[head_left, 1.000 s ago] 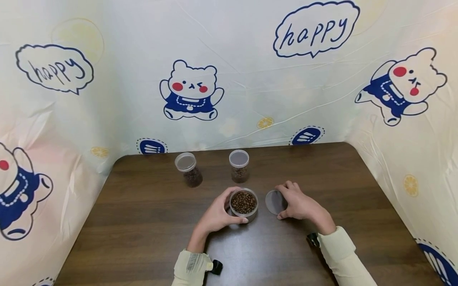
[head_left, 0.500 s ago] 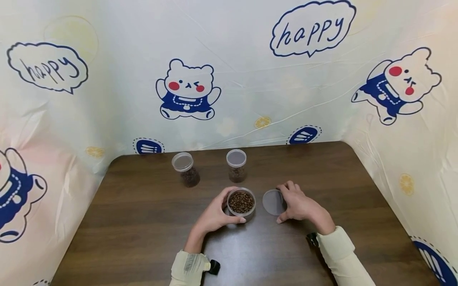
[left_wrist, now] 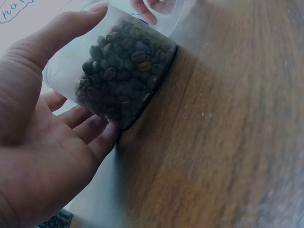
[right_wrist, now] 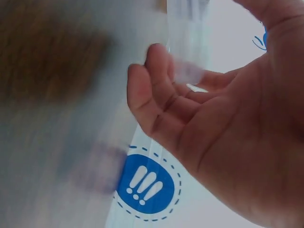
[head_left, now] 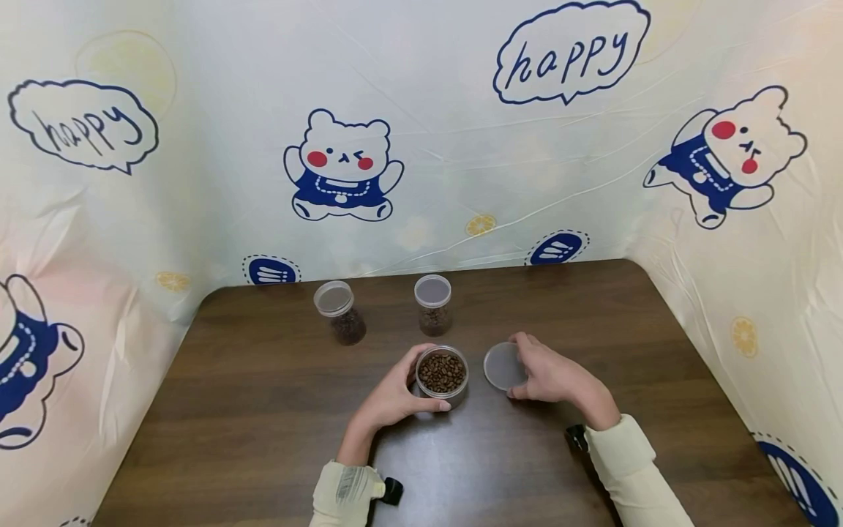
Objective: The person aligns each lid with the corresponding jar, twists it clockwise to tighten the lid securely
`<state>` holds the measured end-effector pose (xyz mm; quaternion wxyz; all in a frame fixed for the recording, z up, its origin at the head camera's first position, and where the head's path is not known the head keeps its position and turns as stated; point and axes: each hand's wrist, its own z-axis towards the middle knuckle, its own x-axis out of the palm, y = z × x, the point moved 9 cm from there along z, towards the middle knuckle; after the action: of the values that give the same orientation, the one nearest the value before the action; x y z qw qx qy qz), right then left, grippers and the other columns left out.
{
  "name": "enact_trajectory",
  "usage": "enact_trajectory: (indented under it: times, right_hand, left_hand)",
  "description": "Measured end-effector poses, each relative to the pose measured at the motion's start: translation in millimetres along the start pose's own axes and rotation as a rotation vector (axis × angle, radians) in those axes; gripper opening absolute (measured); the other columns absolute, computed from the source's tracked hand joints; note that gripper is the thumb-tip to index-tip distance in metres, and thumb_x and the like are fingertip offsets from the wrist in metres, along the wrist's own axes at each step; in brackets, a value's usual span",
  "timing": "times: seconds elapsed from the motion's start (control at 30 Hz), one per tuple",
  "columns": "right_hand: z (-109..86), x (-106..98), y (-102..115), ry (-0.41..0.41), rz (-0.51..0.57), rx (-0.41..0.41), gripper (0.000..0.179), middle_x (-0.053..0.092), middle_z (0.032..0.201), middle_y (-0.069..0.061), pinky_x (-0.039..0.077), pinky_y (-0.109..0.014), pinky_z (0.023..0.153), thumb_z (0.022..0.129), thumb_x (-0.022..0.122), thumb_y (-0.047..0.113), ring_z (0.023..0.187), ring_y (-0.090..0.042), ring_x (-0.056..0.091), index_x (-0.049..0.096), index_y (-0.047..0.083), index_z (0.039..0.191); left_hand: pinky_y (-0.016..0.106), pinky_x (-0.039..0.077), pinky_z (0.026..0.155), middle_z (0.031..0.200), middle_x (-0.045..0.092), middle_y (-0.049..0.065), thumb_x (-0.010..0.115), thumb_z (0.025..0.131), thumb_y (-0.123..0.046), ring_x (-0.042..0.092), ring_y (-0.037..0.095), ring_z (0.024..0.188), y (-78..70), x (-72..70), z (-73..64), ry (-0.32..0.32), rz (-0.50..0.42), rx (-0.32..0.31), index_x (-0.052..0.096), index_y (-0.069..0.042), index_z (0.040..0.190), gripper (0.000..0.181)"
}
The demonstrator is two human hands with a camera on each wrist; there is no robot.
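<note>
An uncovered clear jar (head_left: pixel 443 388) of coffee beans (head_left: pixel 441 372) stands on the table. My left hand (head_left: pixel 388 395) grips it from the left, thumb in front and fingers behind. In the left wrist view, the jar wall (left_wrist: pixel 66 66) and the dark beans (left_wrist: pixel 128 71) inside show between thumb and fingers. To the jar's right, my right hand (head_left: pixel 553 373) holds a round translucent lid (head_left: pixel 503 367) by its edge, thumb on the near side and fingers on the far side. The right wrist view shows the curled fingers (right_wrist: pixel 164 95) and little of the lid.
Two lidded jars with dark contents stand behind the open one: a left jar (head_left: pixel 347 322) and a middle jar (head_left: pixel 435 315). The brown wooden table (head_left: pixel 250 410) meets a printed curtain (head_left: pixel 435 146) at the back and sides.
My right thumb has drawn in against the lid's near edge, and the lid has risen slightly. The left hand stays on the jar. The whole head view has shifted a little.
</note>
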<state>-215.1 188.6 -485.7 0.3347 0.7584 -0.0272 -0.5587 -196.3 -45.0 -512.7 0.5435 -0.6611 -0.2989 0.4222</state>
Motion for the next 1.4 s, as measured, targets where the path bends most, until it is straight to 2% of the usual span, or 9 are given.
enact_trajectory:
  times: [0.27,0.4,0.63,0.73,0.9,1.03,1.17,1.4]
  right_hand:
    - [-3.2,-7.3,11.0,-0.039,-0.005,-0.068,0.087,0.055,0.134,-0.023,0.057,-0.045,0.095,0.077,0.087,0.019,0.115,-0.03,0.061,0.04,-0.009,0.145]
    - [-3.2,-7.8,14.5,-0.048,-0.009,-0.083,0.089,0.056,0.132,-0.022,0.057,-0.043,0.093,0.076,0.087,0.017,0.112,-0.028,0.062,0.04,-0.01,0.147]
    - [-2.5,-6.3,15.5,-0.031,0.05,-0.073,0.093,0.055,0.131,-0.023,0.054,-0.028,0.077,0.076,0.086,0.013,0.093,-0.018,0.059,0.037,-0.012,0.15]
    - [-3.4,-8.8,14.2,-0.053,0.059,-0.077,0.089,0.054,0.131,-0.022,0.056,-0.03,0.081,0.077,0.087,0.015,0.097,-0.02,0.06,0.04,-0.01,0.148]
    - [-2.7,-11.7,7.8,-0.082,0.094,-0.076,0.087,0.055,0.135,-0.018,0.055,-0.04,0.097,0.078,0.09,0.025,0.114,-0.024,0.06,0.044,-0.004,0.145]
    - [-0.1,-9.1,6.1,-0.056,0.15,-0.064,0.085,0.061,0.133,-0.013,0.056,-0.036,0.093,0.076,0.091,0.026,0.11,-0.021,0.063,0.046,0.002,0.144]
    - [3.3,-4.9,16.3,-0.037,0.164,-0.096,0.08,0.065,0.13,-0.01,0.056,-0.034,0.091,0.077,0.091,0.027,0.107,-0.019,0.064,0.048,0.006,0.141]
    - [6.2,-3.4,42.4,-0.07,0.17,-0.178,0.085,0.056,0.139,-0.01,0.054,-0.047,0.105,0.081,0.088,0.026,0.121,-0.022,0.06,0.042,0.006,0.15]
  left_hand:
    - [0.028,0.041,0.115,0.148,0.061,-0.002,0.096,0.075,-0.016,0.058,0.02,0.135,1.7,0.7,0.5,0.012,-0.001,-0.009,0.044,-0.029,0.151,0.093]
    - [0.031,0.041,0.116,0.148,0.06,-0.003,0.097,0.075,-0.017,0.058,0.02,0.135,2.7,1.0,0.2,0.008,0.0,-0.018,0.044,-0.03,0.151,0.093]
    - [0.034,0.04,0.117,0.148,0.061,-0.002,0.097,0.075,-0.017,0.058,0.02,0.135,3.9,1.6,0.1,0.01,-0.003,-0.021,0.044,-0.03,0.151,0.093]
    - [0.033,0.04,0.117,0.148,0.061,-0.002,0.097,0.075,-0.018,0.057,0.02,0.135,3.1,1.9,0.2,0.012,-0.003,-0.017,0.044,-0.03,0.151,0.093]
    - [0.034,0.04,0.118,0.148,0.061,-0.002,0.097,0.075,-0.017,0.057,0.02,0.136,2.2,1.7,-0.1,0.003,-0.002,-0.018,0.044,-0.03,0.152,0.094]
    - [0.033,0.04,0.117,0.148,0.061,-0.002,0.097,0.075,-0.018,0.057,0.019,0.136,2.0,1.3,-0.7,-0.003,0.001,-0.018,0.044,-0.029,0.152,0.095]
    - [0.03,0.041,0.116,0.149,0.06,-0.001,0.097,0.075,-0.019,0.057,0.019,0.136,2.1,1.5,-0.6,-0.003,0.009,-0.009,0.043,-0.028,0.153,0.095]
    - [0.036,0.039,0.118,0.148,0.06,-0.003,0.097,0.075,-0.02,0.056,0.018,0.136,2.2,0.2,-1.0,-0.004,0.019,-0.018,0.043,-0.03,0.153,0.095]
